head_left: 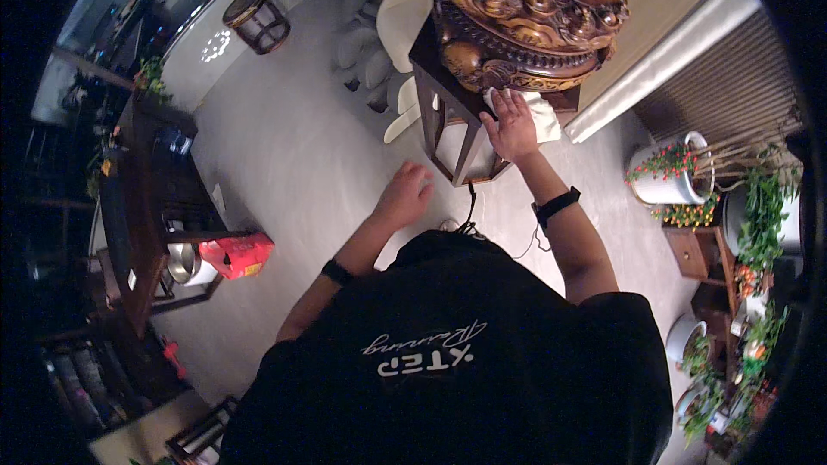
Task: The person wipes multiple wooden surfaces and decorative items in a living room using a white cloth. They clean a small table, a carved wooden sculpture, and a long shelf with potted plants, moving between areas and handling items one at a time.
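Note:
My right hand (512,126) lies over a white cloth (544,117) at the top edge of a dark wooden stand (475,148), just below a large carved, glossy wooden sculpture (530,45). Its fingers press the cloth toward the sculpture's base, and part of the cloth hangs past the palm. To the left of the stand, my left hand (406,197) hovers in the air with loosely bent fingers. Nothing shows in it, and a small gap parts the thumb from the fingers. The sculpture's top runs out of view.
Pale petal-shaped pieces (404,13) stand close left of the sculpture. A black cable (471,197) runs from the stand's foot. Potted plants (672,168) and a wooden shelf (688,252) line the right. Leftward are a drum-shaped stool (257,20), a dark table (139,226) and a red bag (239,255).

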`<state>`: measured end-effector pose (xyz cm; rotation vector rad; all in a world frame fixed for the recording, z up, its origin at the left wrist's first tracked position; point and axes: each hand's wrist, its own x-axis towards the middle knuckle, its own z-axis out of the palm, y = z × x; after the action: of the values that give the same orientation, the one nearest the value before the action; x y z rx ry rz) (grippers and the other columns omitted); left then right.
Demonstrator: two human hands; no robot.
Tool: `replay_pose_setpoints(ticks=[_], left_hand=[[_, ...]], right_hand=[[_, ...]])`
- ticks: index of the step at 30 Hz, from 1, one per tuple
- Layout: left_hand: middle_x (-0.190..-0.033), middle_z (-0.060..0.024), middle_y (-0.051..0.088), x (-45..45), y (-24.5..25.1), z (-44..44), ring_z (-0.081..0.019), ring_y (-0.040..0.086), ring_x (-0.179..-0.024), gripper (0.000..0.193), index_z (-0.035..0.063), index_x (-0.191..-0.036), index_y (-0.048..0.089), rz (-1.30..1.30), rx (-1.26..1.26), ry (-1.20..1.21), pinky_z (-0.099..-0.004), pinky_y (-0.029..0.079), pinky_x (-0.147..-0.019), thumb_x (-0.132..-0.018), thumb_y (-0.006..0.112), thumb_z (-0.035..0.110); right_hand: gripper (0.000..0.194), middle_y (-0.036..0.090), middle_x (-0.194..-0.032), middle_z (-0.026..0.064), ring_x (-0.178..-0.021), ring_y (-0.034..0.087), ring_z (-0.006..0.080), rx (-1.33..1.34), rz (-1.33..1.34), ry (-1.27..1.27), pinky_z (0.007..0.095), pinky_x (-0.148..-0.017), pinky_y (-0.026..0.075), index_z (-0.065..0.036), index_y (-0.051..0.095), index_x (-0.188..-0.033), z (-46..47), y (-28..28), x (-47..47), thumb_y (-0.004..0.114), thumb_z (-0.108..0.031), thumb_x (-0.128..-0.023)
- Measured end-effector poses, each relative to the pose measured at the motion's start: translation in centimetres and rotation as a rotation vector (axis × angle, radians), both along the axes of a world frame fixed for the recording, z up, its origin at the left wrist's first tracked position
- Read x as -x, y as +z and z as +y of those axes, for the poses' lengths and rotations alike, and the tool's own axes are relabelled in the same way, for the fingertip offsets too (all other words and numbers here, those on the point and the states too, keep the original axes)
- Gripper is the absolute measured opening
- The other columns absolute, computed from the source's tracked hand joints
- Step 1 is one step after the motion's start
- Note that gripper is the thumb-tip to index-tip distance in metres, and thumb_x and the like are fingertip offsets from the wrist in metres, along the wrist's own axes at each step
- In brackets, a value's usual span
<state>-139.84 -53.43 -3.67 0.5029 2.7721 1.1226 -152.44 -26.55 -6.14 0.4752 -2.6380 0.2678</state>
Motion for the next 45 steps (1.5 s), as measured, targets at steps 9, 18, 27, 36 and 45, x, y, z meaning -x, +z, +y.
replay_pose_setpoints(ticks=[9, 18, 27, 36, 45], left_hand=[[-0.138, -0.0168, 0.043, 14.6, 1.5, 2.6, -0.0373, 0.043, -0.125, 0.049, 0.0028, -0.126, 0.048, 0.238, 0.143, -0.113, -0.0451, 0.036, -0.105, -0.082, 0.065, 0.016], [-0.149, -0.0120, 0.036, 21.7, 0.4, -0.9, -0.0308, 0.035, -0.136, 0.063, 0.0053, -0.139, 0.042, 0.328, 0.418, -0.319, -0.0540, 0.019, -0.113, -0.084, 0.062, 0.028], [-0.142, -0.0133, 0.045, 24.8, 0.9, -3.8, -0.0282, 0.044, -0.128, 0.055, 0.0025, -0.134, 0.048, 0.493, 0.225, -0.639, -0.0493, 0.021, -0.113, -0.084, 0.060, 0.023], [-0.139, -0.0116, 0.047, 26.8, 0.1, -5.9, -0.0263, 0.045, -0.127, 0.053, 0.0038, -0.129, 0.052, 0.468, -0.002, -0.745, -0.0511, 0.022, -0.112, -0.080, 0.065, 0.017], [-0.131, -0.0211, 0.052, 30.8, -1.9, -10.2, -0.0366, 0.050, -0.121, 0.050, 0.0031, -0.133, 0.045, 0.057, -0.319, -0.399, -0.0421, 0.041, -0.100, -0.088, 0.063, 0.015]], right_hand=[[0.051, 0.055, -0.130, 0.0100, -0.134, 0.036, 0.0316, -0.210, -0.473, -0.594, 0.0534, -0.115, 0.015, -0.009, 0.053, -0.131, 5.1, 2.5, 3.4, 0.044, -0.039, -0.091], [0.044, 0.056, -0.128, 0.0130, -0.127, 0.043, 0.0297, 0.205, -0.105, -0.540, 0.0504, -0.113, 0.023, -0.009, 0.056, -0.126, -0.4, 1.3, 0.1, 0.049, -0.032, -0.090], [0.036, 0.054, -0.128, 0.0200, -0.129, 0.041, 0.0401, 0.155, 0.041, -0.908, 0.0506, -0.109, 0.032, 0.001, 0.057, -0.117, -12.1, -0.7, -0.7, 0.055, -0.012, -0.083], [0.040, 0.057, -0.127, 0.0149, -0.123, 0.051, 0.0342, -0.042, -0.169, -0.639, 0.0406, -0.103, 0.042, -0.001, 0.058, -0.121, -19.3, 1.9, -1.8, 0.054, -0.004, -0.082], [0.050, 0.053, -0.134, 0.0125, -0.114, 0.058, 0.0306, 0.459, -0.568, -0.555, 0.0419, -0.089, 0.052, -0.012, 0.056, -0.128, -23.7, 1.6, 6.2, 0.049, 0.001, -0.080]])
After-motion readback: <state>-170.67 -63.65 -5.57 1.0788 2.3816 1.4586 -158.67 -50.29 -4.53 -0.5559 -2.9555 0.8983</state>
